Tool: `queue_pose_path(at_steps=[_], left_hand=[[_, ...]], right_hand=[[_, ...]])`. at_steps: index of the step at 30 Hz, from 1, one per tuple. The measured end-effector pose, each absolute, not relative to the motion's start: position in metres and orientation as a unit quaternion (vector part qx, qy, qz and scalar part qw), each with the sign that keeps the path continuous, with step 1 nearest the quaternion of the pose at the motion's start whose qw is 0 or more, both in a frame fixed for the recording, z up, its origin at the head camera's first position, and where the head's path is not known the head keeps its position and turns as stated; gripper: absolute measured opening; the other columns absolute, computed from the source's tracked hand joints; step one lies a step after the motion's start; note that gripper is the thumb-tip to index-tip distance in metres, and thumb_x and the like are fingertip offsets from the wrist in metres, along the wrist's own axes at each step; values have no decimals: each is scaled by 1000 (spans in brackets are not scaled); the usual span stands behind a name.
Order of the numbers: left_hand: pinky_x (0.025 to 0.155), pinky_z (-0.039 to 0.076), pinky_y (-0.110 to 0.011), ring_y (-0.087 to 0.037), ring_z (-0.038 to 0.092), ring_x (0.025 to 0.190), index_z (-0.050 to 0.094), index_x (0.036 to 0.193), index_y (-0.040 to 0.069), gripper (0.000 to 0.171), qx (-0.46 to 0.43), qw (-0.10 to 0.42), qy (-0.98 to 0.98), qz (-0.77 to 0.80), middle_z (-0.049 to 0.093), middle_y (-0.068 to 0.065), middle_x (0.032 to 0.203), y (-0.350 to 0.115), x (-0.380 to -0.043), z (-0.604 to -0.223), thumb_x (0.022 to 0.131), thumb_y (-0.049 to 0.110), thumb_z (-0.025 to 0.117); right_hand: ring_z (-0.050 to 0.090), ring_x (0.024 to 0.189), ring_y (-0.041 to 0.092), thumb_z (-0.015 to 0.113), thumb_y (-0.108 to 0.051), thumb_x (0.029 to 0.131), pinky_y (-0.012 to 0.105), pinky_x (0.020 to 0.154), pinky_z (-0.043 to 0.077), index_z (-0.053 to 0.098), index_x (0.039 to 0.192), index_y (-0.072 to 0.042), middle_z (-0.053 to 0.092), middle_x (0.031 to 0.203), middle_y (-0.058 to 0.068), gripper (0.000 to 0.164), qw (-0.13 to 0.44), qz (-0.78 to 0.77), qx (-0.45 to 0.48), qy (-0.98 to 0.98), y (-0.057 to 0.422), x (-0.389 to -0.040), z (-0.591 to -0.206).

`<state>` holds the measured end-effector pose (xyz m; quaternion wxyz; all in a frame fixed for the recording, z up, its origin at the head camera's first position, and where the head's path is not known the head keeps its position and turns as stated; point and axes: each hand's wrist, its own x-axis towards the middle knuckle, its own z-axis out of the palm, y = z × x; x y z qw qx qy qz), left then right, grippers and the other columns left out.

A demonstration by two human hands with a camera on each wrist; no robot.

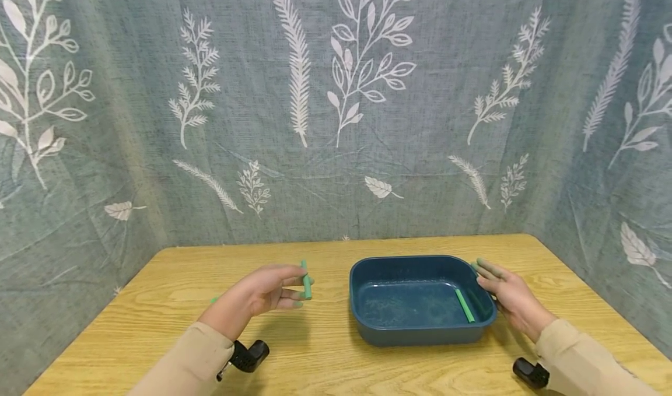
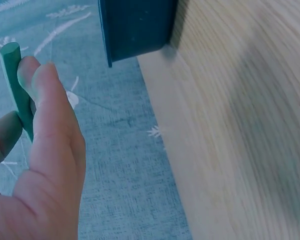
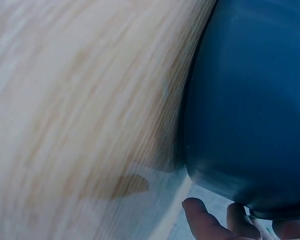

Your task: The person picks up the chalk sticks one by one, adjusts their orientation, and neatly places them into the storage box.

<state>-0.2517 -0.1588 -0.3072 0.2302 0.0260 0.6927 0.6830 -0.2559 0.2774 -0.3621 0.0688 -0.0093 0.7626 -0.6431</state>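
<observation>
Above the wooden table, my left hand (image 1: 273, 288) pinches a stick of green chalk (image 1: 307, 279) between thumb and fingers. The left wrist view shows this chalk (image 2: 14, 75) standing up past the fingertips (image 2: 45, 75), which are tinted green. To the right of that hand is a dark blue plastic tub (image 1: 420, 336). One more green chalk stick (image 1: 464, 306) lies inside it near the right end. My right hand (image 1: 514, 298) rests at the tub's right rim with its fingers extended. In the right wrist view its fingers (image 3: 202, 220) lie right beside the tub's wall (image 3: 250, 110).
A small green piece (image 1: 214, 300) shows on the table, mostly hidden behind my left wrist. The wooden table (image 1: 315, 367) ends at a patterned curtain (image 1: 315, 198) at the back and both sides. Black wrist cameras (image 1: 249, 356) hang under both forearms.
</observation>
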Motion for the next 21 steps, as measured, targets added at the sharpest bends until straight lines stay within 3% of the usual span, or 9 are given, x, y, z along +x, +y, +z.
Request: queue_pose_path(at_steps=[7,13,17,21], left_hand=[[74,57,-27,-18,63,81,58,103,8,13,28,236,690,684,62,-6,104,-145,-255,-299,103,17,49],[74,57,-25,-20,64,85,58,102,8,14,39,246,693,677,62,-6,106,-130,-260,-292,103,17,47],[73,56,-24,-20,64,86,55,111,4,17,43,252,697,670,60,-5,102,-118,-263,-288,103,16,48],[72,56,-24,-23,64,89,51,122,0,25,31,253,702,665,57,-13,117,-106,-266,-284,103,16,48]], right_hand=[[3,142,48,38,-8,106,62,114,17,1,155,-2,3,158,24,62,69,-647,-9,760,277,-257,-362],[5,142,47,38,-7,105,61,114,19,2,155,-2,5,158,23,62,65,-646,-7,761,276,-257,-361],[6,142,47,39,-7,105,61,113,20,3,155,-1,6,157,23,62,63,-647,-6,760,276,-257,-361],[5,142,48,39,-8,105,61,114,19,2,155,-1,6,157,23,63,64,-647,-5,760,276,-256,-362]])
